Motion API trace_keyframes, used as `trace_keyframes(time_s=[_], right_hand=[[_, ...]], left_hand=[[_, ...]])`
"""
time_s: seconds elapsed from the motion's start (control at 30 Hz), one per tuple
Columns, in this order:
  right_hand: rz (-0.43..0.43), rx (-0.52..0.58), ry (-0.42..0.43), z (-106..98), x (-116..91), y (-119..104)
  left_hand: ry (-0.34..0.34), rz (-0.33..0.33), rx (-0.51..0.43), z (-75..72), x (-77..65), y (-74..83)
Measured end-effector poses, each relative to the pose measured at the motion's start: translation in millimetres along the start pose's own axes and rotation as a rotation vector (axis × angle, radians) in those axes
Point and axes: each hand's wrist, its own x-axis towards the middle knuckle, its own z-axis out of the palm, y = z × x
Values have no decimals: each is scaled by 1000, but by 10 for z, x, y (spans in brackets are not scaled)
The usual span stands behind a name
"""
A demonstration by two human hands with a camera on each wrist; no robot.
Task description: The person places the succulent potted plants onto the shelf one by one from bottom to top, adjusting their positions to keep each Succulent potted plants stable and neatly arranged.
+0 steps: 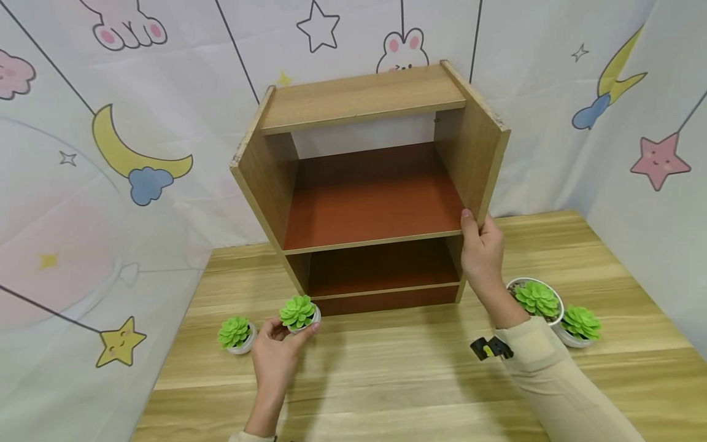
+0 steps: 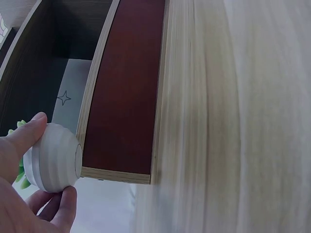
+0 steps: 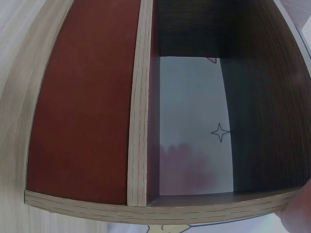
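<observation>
A small wooden shelf (image 1: 375,196) with reddish-brown boards stands on the table. My left hand (image 1: 276,350) pinches a white ribbed pot with a green succulent (image 1: 298,312), thumb on one side and fingers on the other, near the shelf's lower left front corner. In the left wrist view the pot (image 2: 56,158) is tipped sideways beside the shelf's bottom panel (image 2: 124,92). My right hand (image 1: 483,252) grips the front edge of the shelf's right side panel, with the thumb on its inner face. Only a bit of this hand (image 3: 297,211) shows in the right wrist view.
Another potted succulent (image 1: 236,334) sits on the table to the left. Two more, a larger one (image 1: 536,299) and a smaller one (image 1: 579,325), stand at the right by the right forearm. A printed cloth (image 1: 160,233) hangs behind the table (image 1: 386,380).
</observation>
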Motion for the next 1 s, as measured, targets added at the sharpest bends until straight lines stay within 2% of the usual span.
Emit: trace_keyframes(time_s=[0.47,1.0], right_hand=[[14,-14,-3,-3,-4,26],[1,15,29,16,-11,35]], left_hand=[[-29,-18,4,85,-9,21],[-26,7,16,148,-18,57]])
